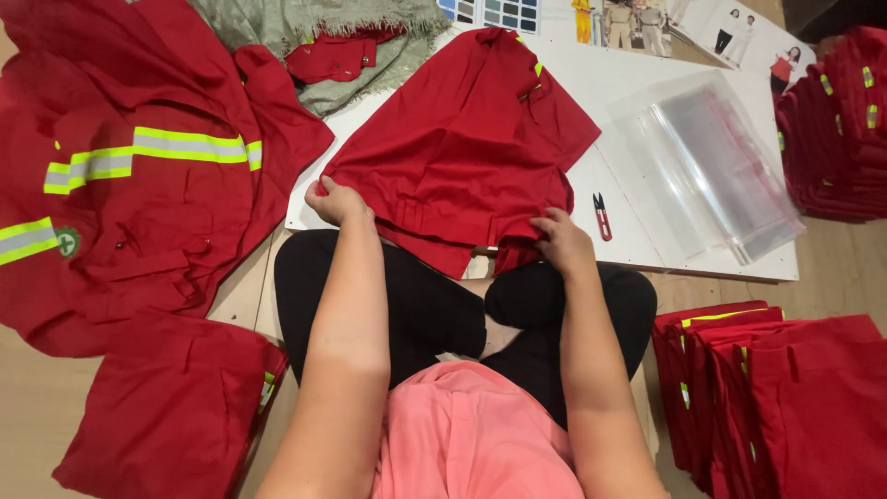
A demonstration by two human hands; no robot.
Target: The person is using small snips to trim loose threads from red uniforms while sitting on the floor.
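Note:
A red work garment [462,139] lies spread on a white board [628,83] in front of me. My left hand [338,201] pinches its near left corner. My right hand [562,242] grips the bunched near right edge, by the board's front rim. Both hands are closed on the fabric. I sit cross-legged in black trousers and a pink top, with the garment's lower edge draped towards my knees.
A heap of red jackets with reflective yellow stripes [139,185] lies left, and a folded red piece [171,407] near left. Folded red stacks sit near right [776,388] and far right [836,129]. Clear plastic bags [711,166] and small thread snips [601,215] rest on the board.

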